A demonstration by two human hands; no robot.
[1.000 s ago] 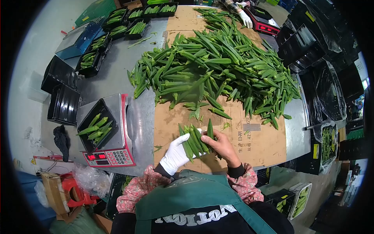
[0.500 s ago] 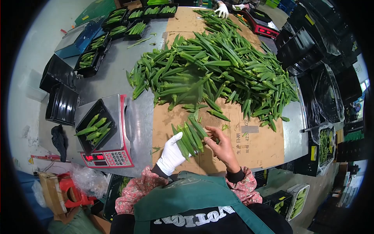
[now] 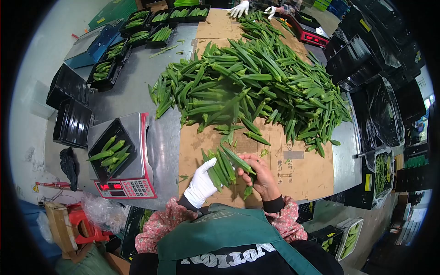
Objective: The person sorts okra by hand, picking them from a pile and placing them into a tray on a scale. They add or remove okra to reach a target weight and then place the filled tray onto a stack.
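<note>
My left hand (image 3: pixel 201 182), in a white glove, is closed around a bunch of several green okra pods (image 3: pixel 222 168) held over the cardboard sheet. Bare and to the right of the bunch, my right hand (image 3: pixel 260 175) grips an okra pod (image 3: pixel 237 159) that slants across toward the bunch; another pod hangs below its fingers. Just beyond both hands lies a large okra pile (image 3: pixel 256 82). On the left a black tray (image 3: pixel 129 158) with several okra pods rests on a red and silver digital scale (image 3: pixel 144 176), its red display lit.
Filled black trays (image 3: pixel 104 72) line the table's far left. Empty black trays (image 3: pixel 73 121) are stacked at the left edge. Across the table a co-worker's white-gloved hands (image 3: pixel 240 9) are near the pile, beside a second scale (image 3: pixel 311 37). Black crates (image 3: pixel 357 57) stand at right.
My right hand has turned and pulled a pod apart from the bunch, and another now hangs below its fingers. The co-worker's gloved hand has moved left.
</note>
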